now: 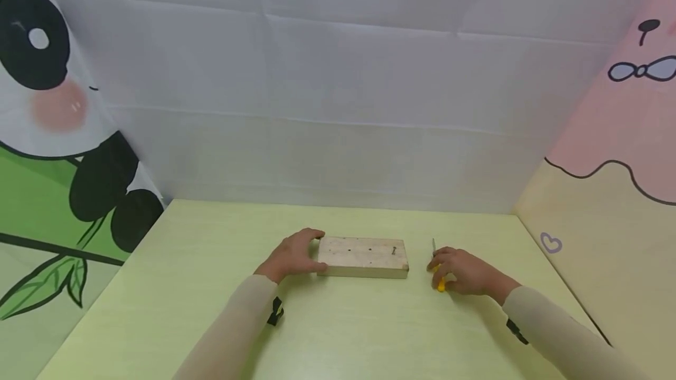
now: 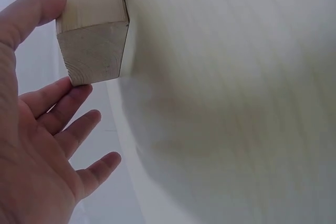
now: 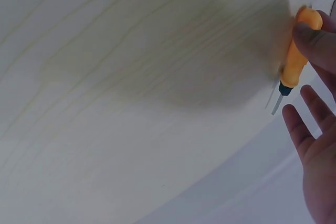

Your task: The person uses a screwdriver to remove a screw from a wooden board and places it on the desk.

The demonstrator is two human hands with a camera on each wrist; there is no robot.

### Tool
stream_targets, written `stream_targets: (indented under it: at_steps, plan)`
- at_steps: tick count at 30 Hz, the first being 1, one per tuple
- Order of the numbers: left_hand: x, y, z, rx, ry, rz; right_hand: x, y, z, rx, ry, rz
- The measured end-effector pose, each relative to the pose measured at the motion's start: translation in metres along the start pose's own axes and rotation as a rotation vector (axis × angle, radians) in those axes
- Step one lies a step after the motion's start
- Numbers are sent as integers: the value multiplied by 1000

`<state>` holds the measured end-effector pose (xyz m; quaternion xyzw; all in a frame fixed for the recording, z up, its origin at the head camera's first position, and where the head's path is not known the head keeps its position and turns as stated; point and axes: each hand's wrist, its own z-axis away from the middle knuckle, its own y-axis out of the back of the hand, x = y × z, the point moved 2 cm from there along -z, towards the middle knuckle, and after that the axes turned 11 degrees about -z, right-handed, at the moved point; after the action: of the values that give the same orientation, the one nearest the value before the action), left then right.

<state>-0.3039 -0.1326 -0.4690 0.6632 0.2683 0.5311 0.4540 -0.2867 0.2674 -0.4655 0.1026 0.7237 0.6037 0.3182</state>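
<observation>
A pale rectangular wooden block (image 1: 354, 258) lies on the table, with several small dark holes in its top. Near its right end a screw (image 1: 394, 250) sticks up. My left hand (image 1: 297, 255) grips the block's left end, thumb on the near side and fingertips at the far side; the left wrist view shows the grained end face of the block (image 2: 94, 53) between them. Right of the block, my right hand (image 1: 458, 271) pinches the yellow-orange handle of a screwdriver (image 3: 295, 59) between thumb and fingers. Its metal shaft points away from me, close over the table, while other fingers are spread.
The light yellow table (image 1: 364, 333) extends around both hands. Behind it hangs a creased white cloth wall (image 1: 338, 87). A panda-printed panel (image 1: 31, 204) borders the left side, and a pink and cream printed panel (image 1: 623, 239) the right.
</observation>
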Motion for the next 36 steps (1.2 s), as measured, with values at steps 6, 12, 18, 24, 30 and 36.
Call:
stream_targets:
  at_steps: [6, 12, 18, 24, 30, 36]
  plan:
    - [-3, -2, -1, -8, 3, 24, -2, -4, -3, 11, 47, -11]
    - [-6, -6, -1, -14, 11, 53, -1, -7, -3, 35, 70, -21]
    - [-4, -6, 1, -13, 24, 55, 0, -8, -5, 89, 111, 21]
    - [-3, -3, 1, -10, 24, 71, -1, -3, -7, 178, 182, 58]
    - [-3, -3, 1, -20, 28, 86, -1, 9, -9, 250, 160, 56]
    - [-5, -5, -1, -27, 33, 105, -5, 25, -13, 330, 53, 25]
